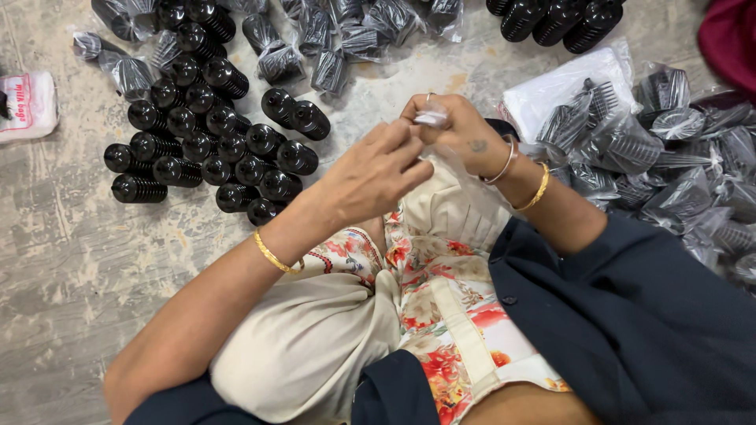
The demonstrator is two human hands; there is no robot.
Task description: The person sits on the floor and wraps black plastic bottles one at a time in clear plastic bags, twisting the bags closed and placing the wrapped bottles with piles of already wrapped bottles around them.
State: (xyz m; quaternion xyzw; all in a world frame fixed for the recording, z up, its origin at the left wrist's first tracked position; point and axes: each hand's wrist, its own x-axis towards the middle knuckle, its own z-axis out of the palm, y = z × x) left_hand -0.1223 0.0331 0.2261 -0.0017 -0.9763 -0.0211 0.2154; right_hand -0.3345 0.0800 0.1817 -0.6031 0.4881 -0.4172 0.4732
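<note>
My left hand (376, 171) and my right hand (450, 130) meet above my lap, both pinching a small clear plastic bag (432, 118) between the fingertips. The bag's thin film trails down over my cream and floral clothing (425, 267). What is inside the bag is hidden by my fingers. Gold bangles sit on both wrists. A cluster of black ribbed round pieces (206, 142) lies on the floor just left of my left hand.
Bagged black combs (630, 142) pile up at the right beside a stack of white plastic bags (551, 86). More bagged black pieces (331, 39) lie at the top, further black ribbed pieces (551, 17) at top right. A small white packet (27, 106) rests at far left on the concrete floor (71, 260).
</note>
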